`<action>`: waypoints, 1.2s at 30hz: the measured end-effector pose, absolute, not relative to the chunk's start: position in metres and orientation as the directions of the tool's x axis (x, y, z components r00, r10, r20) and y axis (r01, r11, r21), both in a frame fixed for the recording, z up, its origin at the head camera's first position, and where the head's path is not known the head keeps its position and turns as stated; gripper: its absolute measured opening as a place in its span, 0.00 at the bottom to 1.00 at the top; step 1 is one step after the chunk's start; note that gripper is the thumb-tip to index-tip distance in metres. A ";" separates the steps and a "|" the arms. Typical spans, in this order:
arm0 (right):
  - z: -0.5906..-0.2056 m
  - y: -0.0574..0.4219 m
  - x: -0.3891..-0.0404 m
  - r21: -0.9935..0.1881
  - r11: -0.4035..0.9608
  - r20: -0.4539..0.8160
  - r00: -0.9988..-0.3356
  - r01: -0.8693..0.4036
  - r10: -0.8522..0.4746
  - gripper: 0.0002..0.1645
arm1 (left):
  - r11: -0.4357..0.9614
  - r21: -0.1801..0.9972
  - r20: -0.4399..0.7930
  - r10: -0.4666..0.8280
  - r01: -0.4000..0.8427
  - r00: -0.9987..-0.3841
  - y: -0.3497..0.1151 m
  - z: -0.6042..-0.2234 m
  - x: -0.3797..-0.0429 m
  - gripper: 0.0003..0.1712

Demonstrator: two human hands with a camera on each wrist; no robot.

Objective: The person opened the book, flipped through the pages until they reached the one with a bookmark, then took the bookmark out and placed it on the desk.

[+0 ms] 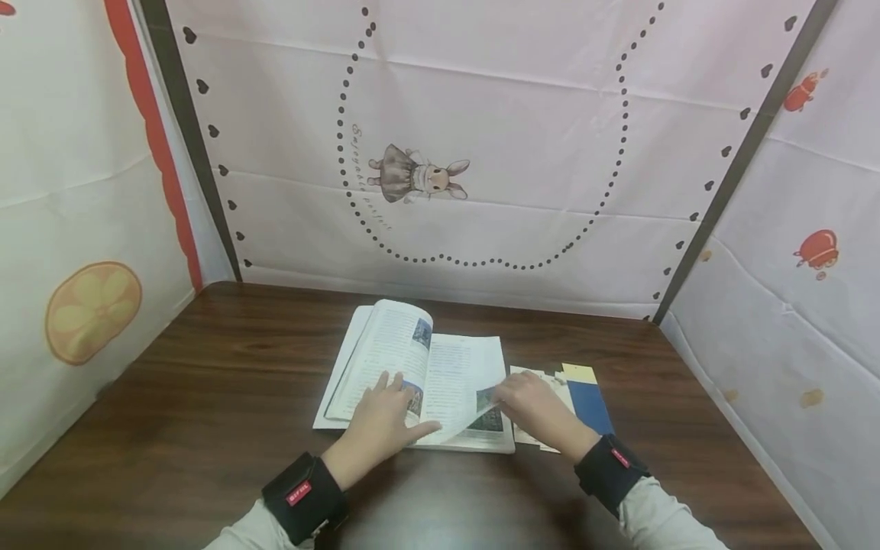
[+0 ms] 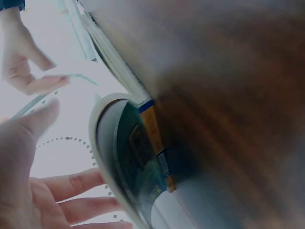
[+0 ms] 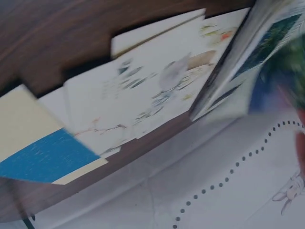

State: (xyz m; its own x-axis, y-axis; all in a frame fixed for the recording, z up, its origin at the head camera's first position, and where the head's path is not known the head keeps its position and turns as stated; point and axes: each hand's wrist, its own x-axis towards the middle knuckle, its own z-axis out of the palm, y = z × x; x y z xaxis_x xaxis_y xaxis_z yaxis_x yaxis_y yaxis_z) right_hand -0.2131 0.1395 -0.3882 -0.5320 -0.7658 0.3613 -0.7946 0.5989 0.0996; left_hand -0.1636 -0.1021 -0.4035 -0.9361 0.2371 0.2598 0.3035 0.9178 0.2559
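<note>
An open book lies on the brown table, its left-hand pages bulging upward. My left hand rests with spread fingers on the left page, the thumb reaching toward the book's middle. With thumb and fingers, my right hand pinches the edge of a page at the right side, and that page is lifted and bent. The left wrist view also shows the right hand at the page edge, while the book's curved cover is beside the left fingers. In the right wrist view, only a blurred bit of fingers shows.
Right of the book lie several illustrated cards and a blue and cream card, partly overlapping. Under the book's left side, a white sheet or cover sticks out. Printed cloth walls enclose the table.
</note>
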 end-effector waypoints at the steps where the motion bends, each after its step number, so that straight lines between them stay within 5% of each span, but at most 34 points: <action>1: -0.386 0.138 -0.213 0.104 0.587 0.419 -0.500 -0.803 -0.758 0.08 | 0.921 0.258 0.239 0.233 0.293 -0.942 -0.101 -0.403 -0.163 0.44; 7: -0.373 0.123 -0.210 0.248 0.480 0.652 -0.221 -0.842 -0.725 0.12 | 0.959 0.110 0.179 0.240 0.262 -0.954 -0.090 -0.404 -0.164 0.57; 12: -0.366 0.111 -0.208 0.322 0.471 0.692 -0.135 -0.821 -0.709 0.12 | 0.973 0.009 0.212 0.223 0.230 -0.952 -0.083 -0.405 -0.166 0.39; 15: -0.368 0.109 -0.207 0.239 0.508 0.715 -0.204 -0.827 -0.669 0.15 | 0.970 0.064 0.230 0.214 0.234 -0.949 -0.084 -0.402 -0.167 0.24; 18: -0.372 0.111 -0.206 0.103 0.577 0.654 -0.382 -0.810 -0.653 0.20 | 0.957 0.183 0.259 0.176 0.227 -0.950 -0.090 -0.398 -0.168 0.15; 21: -0.379 0.116 -0.206 -0.026 0.664 0.417 -0.612 -0.747 -0.672 0.27 | 0.927 0.306 0.302 0.124 0.219 -0.945 -0.101 -0.393 -0.168 0.16; 23: -0.386 0.122 -0.206 -0.065 0.710 0.197 -0.706 -0.702 -0.680 0.33 | 0.896 0.385 0.330 0.091 0.222 -0.940 -0.108 -0.391 -0.168 0.14; 26: -0.396 0.130 -0.206 -0.116 0.738 -0.062 -0.737 -0.664 -0.673 0.42 | 0.856 0.462 0.361 0.059 0.233 -0.931 -0.117 -0.392 -0.166 0.15; 30: -0.405 0.136 -0.209 -0.153 0.738 -0.166 -0.719 -0.657 -0.675 0.47 | 0.847 0.456 0.404 0.075 0.272 -0.912 -0.122 -0.398 -0.164 0.36; 36: -0.405 0.134 -0.212 -0.124 0.721 -0.154 -0.705 -0.681 -0.692 0.46 | 0.937 0.101 0.487 0.246 0.334 -0.838 -0.124 -0.406 -0.169 0.52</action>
State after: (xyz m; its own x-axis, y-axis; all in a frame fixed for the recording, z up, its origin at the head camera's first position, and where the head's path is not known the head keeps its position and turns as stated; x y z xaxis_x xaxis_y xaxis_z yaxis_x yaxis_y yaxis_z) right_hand -0.2122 0.1343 -0.4046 -0.7050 -0.6923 -0.1535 -0.6814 0.7214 -0.1239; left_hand -0.1688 -0.1245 -0.4064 -0.8381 0.2465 0.4866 0.3343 0.9370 0.1013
